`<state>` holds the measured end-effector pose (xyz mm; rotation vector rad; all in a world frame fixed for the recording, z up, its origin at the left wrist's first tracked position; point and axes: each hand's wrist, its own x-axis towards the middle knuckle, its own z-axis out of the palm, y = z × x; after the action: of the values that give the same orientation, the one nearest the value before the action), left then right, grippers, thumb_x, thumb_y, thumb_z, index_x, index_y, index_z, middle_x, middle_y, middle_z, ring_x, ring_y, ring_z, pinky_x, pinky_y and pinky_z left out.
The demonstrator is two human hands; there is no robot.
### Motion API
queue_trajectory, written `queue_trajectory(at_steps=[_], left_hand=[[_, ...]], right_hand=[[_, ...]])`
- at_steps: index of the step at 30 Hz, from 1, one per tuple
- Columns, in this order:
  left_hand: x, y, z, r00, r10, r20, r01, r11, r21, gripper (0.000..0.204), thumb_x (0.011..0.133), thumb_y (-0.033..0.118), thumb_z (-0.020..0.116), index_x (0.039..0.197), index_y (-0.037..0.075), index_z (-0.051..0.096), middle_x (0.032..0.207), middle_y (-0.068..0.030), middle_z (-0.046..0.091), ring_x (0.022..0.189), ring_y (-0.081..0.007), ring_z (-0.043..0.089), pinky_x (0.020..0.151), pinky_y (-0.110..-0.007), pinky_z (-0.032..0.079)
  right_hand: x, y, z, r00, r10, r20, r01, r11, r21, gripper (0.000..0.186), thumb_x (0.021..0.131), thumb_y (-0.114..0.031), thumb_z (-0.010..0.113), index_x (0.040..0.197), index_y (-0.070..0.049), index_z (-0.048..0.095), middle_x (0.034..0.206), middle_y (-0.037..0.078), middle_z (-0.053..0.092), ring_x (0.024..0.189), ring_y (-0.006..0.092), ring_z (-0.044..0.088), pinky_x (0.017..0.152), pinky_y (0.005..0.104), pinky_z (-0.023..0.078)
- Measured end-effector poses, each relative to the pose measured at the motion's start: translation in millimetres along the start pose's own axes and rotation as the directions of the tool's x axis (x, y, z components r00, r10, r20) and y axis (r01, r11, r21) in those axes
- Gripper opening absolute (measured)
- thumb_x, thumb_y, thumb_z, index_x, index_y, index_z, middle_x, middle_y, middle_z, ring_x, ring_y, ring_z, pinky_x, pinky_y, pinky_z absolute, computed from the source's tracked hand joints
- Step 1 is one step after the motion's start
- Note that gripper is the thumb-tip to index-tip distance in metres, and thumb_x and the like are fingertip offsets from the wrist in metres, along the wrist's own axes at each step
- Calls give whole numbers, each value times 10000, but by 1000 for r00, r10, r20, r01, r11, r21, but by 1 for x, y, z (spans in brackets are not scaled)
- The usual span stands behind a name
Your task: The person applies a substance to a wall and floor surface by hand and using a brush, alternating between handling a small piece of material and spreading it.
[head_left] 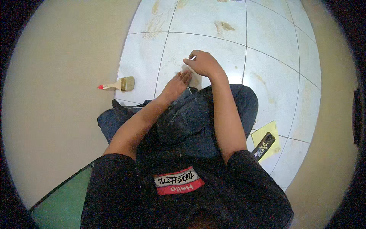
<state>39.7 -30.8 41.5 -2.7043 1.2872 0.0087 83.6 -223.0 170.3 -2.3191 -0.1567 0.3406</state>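
My left hand [178,84] lies low over the white tiled floor [206,44], its fingers stretched out flat. Above and to the right of it, my right hand [204,64] is raised with the wrist bent. Its fingers curl loosely, and a gap shows between thumb and forefinger with nothing visible in it. Brown smears mark the tile around and beyond both hands. To the left, apart from my hands, rests a flat paintbrush [127,83] with pale bristles, a metal band and a light wooden handle with a red tip.
My crossed legs in dark trousers [183,122] fill the space below my hands. By my right knee, a dark phone [265,144] lies on a yellow sheet [273,131]. Beige surfaces [68,76] border the tiles on both sides. A green panel [63,202] shows at lower left.
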Motion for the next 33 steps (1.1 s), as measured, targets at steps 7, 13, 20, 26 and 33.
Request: queue_trajectory(at_steps=[7,13,20,26,33], left_hand=[[-21,-2,3,998,66,-23,-65,996,55,525,903,167,459,1378,-56,453,1497,-193,403,1401,-305,376,1189,-449,243],[-9,8,-1,998,33,49,-36,997,68,504,874,173,479,1343,-10,510,1450,-194,458,1436,-314,316,1204,-495,190],[12,6,0,982,-172,84,183,973,-142,441,863,155,531,1271,-2,591,1345,-173,570,1304,-280,486,1059,-418,392],[16,41,14,998,24,-66,-28,998,-64,458,897,231,510,1285,0,584,1345,-143,580,1317,-283,474,1061,-484,384],[29,24,38,998,16,-60,-20,997,-74,459,905,204,487,1321,24,561,1410,-121,535,1350,-265,446,1112,-461,330]], right_hand=[[4,18,9,998,66,18,-66,998,-5,490,850,-430,647,1071,6,682,1087,239,681,1035,384,649,928,441,505],[6,9,3,999,43,21,-43,999,3,460,855,-412,643,1069,-7,688,1100,237,678,1046,384,645,933,435,502],[12,21,14,999,14,31,-15,1000,14,467,848,-423,651,1064,-10,684,1081,247,675,1036,394,643,906,443,510],[10,70,28,1000,-2,-15,2,998,-58,446,865,-430,650,1021,-15,701,1016,211,702,943,376,670,844,435,525],[13,77,37,999,20,31,-18,996,-88,449,852,-437,654,1003,-18,711,1045,220,697,986,381,663,874,434,517]])
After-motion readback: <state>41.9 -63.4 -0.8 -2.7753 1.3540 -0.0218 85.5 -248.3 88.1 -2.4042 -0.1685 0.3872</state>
